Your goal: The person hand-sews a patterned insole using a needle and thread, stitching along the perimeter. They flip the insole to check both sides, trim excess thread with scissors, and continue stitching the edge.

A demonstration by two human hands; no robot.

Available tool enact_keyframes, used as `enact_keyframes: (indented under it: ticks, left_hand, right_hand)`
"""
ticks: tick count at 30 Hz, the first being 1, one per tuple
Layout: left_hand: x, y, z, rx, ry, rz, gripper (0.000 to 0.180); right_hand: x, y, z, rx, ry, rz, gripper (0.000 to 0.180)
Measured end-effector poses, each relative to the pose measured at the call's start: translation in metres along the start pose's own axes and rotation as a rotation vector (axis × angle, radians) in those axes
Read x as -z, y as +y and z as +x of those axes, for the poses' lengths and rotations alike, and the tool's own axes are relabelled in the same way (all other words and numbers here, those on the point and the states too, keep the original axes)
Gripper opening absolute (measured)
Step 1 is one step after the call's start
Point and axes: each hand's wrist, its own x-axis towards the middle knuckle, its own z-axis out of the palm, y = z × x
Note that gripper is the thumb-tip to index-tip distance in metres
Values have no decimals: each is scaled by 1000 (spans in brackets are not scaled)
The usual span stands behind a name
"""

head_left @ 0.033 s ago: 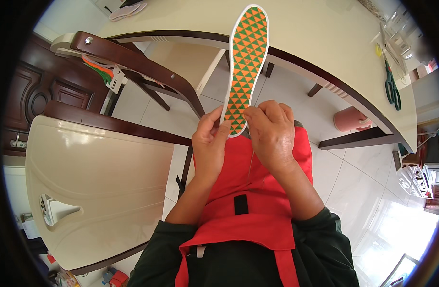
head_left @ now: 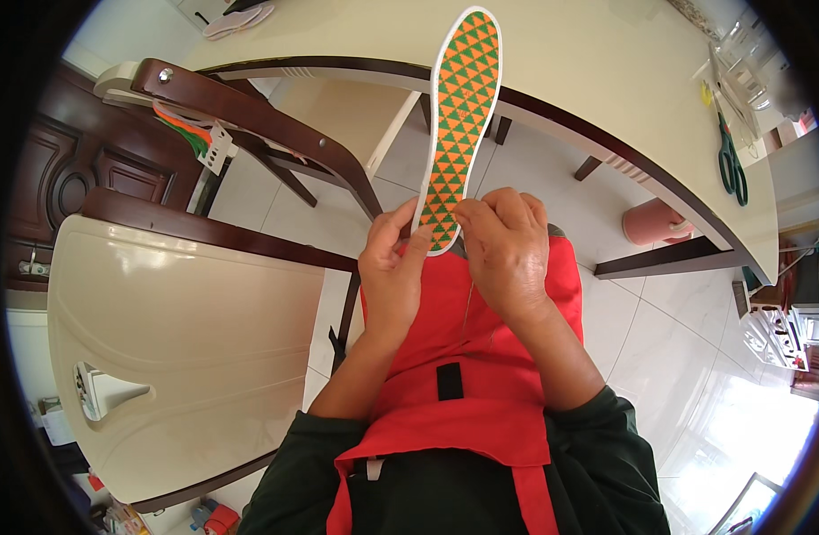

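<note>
A long insole [head_left: 464, 107] with a green and orange triangle pattern and a white rim stands up in front of me, its narrow end lowest. My left hand [head_left: 393, 267] grips that lower end from the left, thumb on the patterned face. My right hand [head_left: 509, 245] is closed, its fingertips pinched at the right edge of the same end. Anything small between those fingertips is hidden. A thin line like a thread runs down over the red apron [head_left: 445, 374] below my hands.
Beyond the insole is a cream table [head_left: 588, 62] with a dark edge. Dark-handled scissors [head_left: 731, 160] lie on its right side, pale insoles [head_left: 238, 21] at its far left. A cream-backed chair [head_left: 186, 348] stands at my left. Under the table sits a pink bucket [head_left: 655, 223].
</note>
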Motion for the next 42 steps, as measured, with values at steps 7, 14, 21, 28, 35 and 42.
enact_keyframes:
  ticks: [7,14,21,28,35,42]
  left_hand:
    - [-17,5,-14,-885,81,671,36]
    - [-25,-4,-26,-1099,65,803,30]
    - [-25,-4,-29,-1108,53,817,29]
    - [-26,-5,-29,-1106,68,853,28]
    - [-26,-2,-23,-968,-93,691,31]
    - [-26,6,-12,-269,-10,208,39]
  right_hand:
    - [-4,15,-27,-723,-52,1294,19]
    - [-15,43,-53,-761,-215,2047,26]
    - [-16,44,-56,-768,-204,2142,28]
    - [-18,36,-55,-825,-151,2101,32]
    - [-20,45,-61,-913,-232,2094,36]
    - [-22,47,-58,-929,-232,2075,36]
